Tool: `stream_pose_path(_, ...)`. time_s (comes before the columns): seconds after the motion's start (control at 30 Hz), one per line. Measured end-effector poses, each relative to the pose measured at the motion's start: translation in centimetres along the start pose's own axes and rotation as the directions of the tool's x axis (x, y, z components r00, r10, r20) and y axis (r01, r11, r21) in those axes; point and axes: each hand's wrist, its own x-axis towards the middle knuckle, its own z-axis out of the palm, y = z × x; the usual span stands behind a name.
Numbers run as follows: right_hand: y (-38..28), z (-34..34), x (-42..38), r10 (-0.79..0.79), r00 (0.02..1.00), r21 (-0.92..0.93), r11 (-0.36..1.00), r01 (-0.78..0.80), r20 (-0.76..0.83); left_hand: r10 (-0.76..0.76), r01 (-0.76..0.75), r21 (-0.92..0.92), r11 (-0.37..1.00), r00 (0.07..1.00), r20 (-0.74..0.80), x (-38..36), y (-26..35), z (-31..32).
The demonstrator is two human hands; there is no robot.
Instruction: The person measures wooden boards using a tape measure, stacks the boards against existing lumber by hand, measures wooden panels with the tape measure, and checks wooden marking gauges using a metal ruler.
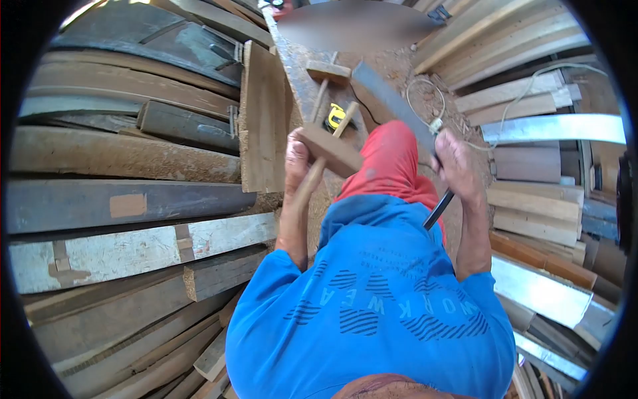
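Note:
My left hand is closed around the near end of a wooden block with round wooden rods passing through it. One rod runs away toward a second, smaller block. The block in my hand lies up against my red-trousered knee. My right hand is wrapped round the handle of a handsaw. Its broad grey blade points forward and left, past my knee, and the black grip end sticks out below my fist toward my body. A yellow tape measure sits just beyond the block.
Stacked boards line the left side, with an upright wooden panel near my left hand. More planks are piled on the right. A thin cord loops over the sawdust-covered ground. A blurred patch hides part of the far end.

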Motion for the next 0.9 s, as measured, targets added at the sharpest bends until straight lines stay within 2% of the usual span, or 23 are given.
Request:
stream_pose_path(0.03, 0.4, -0.8, 0.2, 0.0, 1.0, -0.012, 1.0, 0.0, -0.008, -0.08, 0.073, -0.109, 0.991, 0.995, -0.065, -0.4, 0.1, 0.0)
stream_pose_path(0.07, 0.8, -1.4, 0.4, -0.003, 1.0, -0.024, 1.0, 0.002, -0.015, -0.199, 0.196, -0.164, 0.967, 0.98, -0.004, -0.9, 0.2, -1.0)
stream_pose_path(0.1, 0.8, -1.8, 0.3, 0.023, 0.999, -0.098, 0.995, -0.019, 0.037, -0.261, 0.251, -0.151, 0.956, 0.964, -0.047, -1.4, 0.6, -0.4)
stream_pose_path(0.17, 0.5, -2.4, 0.1, 0.08, 0.986, -0.243, 0.969, -0.044, 0.143, -0.344, 0.336, -0.394, 0.855, 0.937, 0.052, -2.1, 0.5, 0.8)
stream_pose_path(0.2, 0.2, -2.3, 0.1, 0.004, 0.98, -0.314, 0.947, 0.059, 0.197, -0.354, 0.342, -0.365, 0.866, 0.934, 0.036, -2.6, 0.1, 0.7)
stream_pose_path(0.27, 0.3, -1.8, 0.1, 0.032, 0.951, -0.296, 0.953, 0.065, 0.308, -0.359, 0.345, -0.305, 0.888, 0.933, 0.012, -3.3, -0.5, 0.6)
stream_pose_path(0.33, 0.1, -1.5, 0.0, 0.092, 0.92, -0.328, 0.944, 0.041, 0.381, -0.42, 0.387, -0.193, 0.902, 0.889, -0.182, -3.9, -1.0, 1.0)
stream_pose_path(0.37, 0.6, -1.4, 0.0, 0.064, 0.917, -0.338, 0.938, 0.079, 0.393, -0.435, 0.413, -0.137, 0.9, 0.857, -0.277, -4.2, -1.1, 1.4)
stream_pose_path(0.4, 1.5, -1.1, 0.1, 0.036, 0.914, -0.346, 0.931, 0.117, 0.405, -0.419, 0.401, -0.124, 0.908, 0.856, -0.302, -4.4, -1.3, 2.1)
stream_pose_path(0.43, 2.0, -1.0, 0.2, 0.007, 0.909, -0.353, 0.923, 0.155, 0.417, -0.438, 0.403, -0.176, 0.898, 0.86, -0.263, -4.5, -1.5, 1.7)
stream_pose_path(0.5, 1.8, -0.9, 0.3, 0.041, 0.907, -0.361, 0.924, 0.126, 0.42, -0.467, 0.41, -0.277, 0.869, 0.865, -0.183, -4.5, -1.6, 0.8)
stream_pose_path(0.63, 2.0, -0.5, 0.2, 0.1, 0.91, -0.384, 0.921, 0.068, 0.402, -0.475, 0.42, -0.318, 0.85, 0.872, -0.12, -4.4, -1.5, -0.2)
stream_pose_path(0.7, 2.2, -0.4, 0.2, 0.046, 0.908, -0.395, 0.909, 0.135, 0.416, -0.471, 0.422, -0.334, 0.843, 0.879, -0.077, -4.2, -1.7, -0.8)
stream_pose_path(0.8, 2.8, -0.2, 0.2, -0.001, 0.909, -0.41, 0.892, 0.189, 0.417, -0.489, 0.435, -0.299, 0.85, 0.861, -0.138, -4.1, -1.6, -0.6)
stream_pose_path(0.9, 2.8, -0.1, 0.2, 0.006, 0.91, -0.41, 0.894, 0.18, 0.414, -0.508, 0.442, -0.357, 0.823, 0.854, -0.114, -4.2, -2.1, -1.6)
